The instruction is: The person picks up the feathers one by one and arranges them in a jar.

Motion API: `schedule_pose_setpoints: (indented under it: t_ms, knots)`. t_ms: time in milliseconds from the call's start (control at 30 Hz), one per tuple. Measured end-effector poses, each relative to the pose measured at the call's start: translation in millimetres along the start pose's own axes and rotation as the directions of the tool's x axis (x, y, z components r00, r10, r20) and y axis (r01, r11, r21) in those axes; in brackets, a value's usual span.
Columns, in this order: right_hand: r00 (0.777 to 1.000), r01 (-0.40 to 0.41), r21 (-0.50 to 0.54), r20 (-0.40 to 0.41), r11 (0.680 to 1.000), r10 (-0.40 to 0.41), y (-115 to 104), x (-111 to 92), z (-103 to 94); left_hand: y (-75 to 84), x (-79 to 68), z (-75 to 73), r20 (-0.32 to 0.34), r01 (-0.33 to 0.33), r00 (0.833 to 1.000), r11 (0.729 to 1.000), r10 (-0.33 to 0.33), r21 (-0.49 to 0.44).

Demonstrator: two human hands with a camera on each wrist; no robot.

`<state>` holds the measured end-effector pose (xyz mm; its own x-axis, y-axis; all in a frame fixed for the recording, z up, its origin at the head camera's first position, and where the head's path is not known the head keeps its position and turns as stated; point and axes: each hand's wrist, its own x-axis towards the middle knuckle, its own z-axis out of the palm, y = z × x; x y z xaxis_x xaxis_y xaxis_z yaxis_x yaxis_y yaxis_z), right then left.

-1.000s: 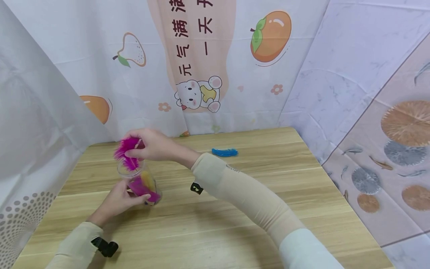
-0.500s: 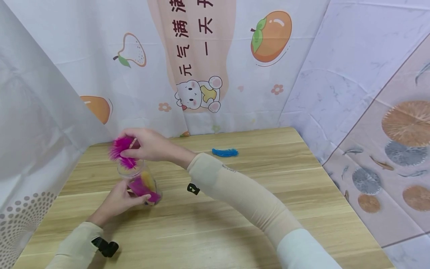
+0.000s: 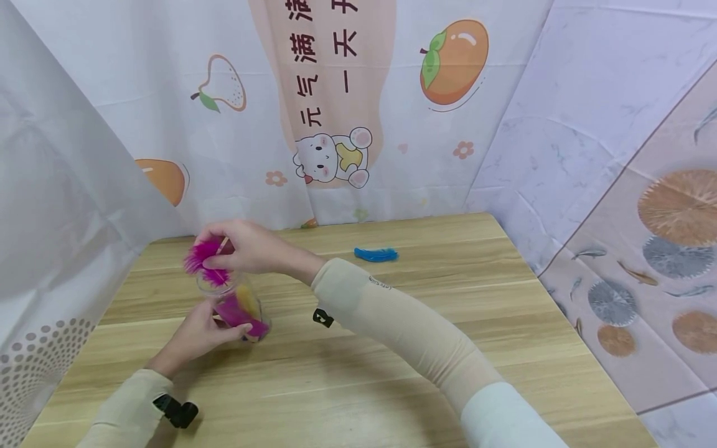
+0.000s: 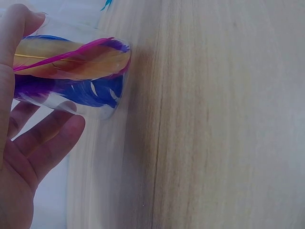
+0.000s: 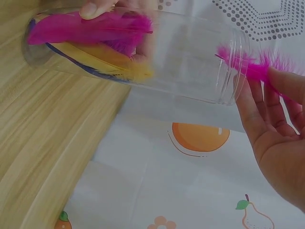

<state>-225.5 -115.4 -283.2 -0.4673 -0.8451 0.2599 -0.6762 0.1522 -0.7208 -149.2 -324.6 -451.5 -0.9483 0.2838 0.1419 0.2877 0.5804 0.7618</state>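
A clear jar (image 5: pixel 186 57) stands upright at the left of the table in the head view. My left hand (image 3: pixel 198 333) grips its lower part, thumb and fingers on opposite sides. Inside lie a magenta feather (image 5: pixel 81 29), a yellow feather (image 5: pixel 102 56) and blue and purple feathers (image 4: pixel 93 91). Above the jar's mouth, my right hand (image 3: pixel 246 246) pinches another magenta feather (image 3: pixel 200 256) between thumb and fingers. In the right wrist view, that feather's quill end is inside the rim, while its fluffy part stays outside. The right fingertips are close to the rim.
A blue feather (image 3: pixel 376 254) lies on the wooden table (image 3: pixel 448 298), right of the jar towards the back edge. A white printed curtain (image 3: pixel 252 137) hangs behind the table. Both wrists carry small black cameras, such as the left wrist camera (image 3: pixel 178 412).
My right hand has shifted slightly left, then dipped a little with the magenta feather towards the jar's mouth. The left hand and jar keep their place.
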Motion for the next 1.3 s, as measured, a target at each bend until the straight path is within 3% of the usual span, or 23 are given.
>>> schedule_pose_setpoints:
  t_ms: [867, 1300]
  knots:
    - [1.000, -0.002, 0.044, 0.030, 0.999, 0.001, -0.5, -1.6, -2.4, -2.2, 0.3, 0.8, -0.012, 0.016, 1.000, 0.999, -0.016, 0.030]
    - [1.000, 0.014, 0.040, -0.002, 0.999, -0.014, 0.3, -5.1, -6.3, -5.3, 2.7, 1.2, -0.007, -0.008, 1.000, 1.000, 0.007, -0.030]
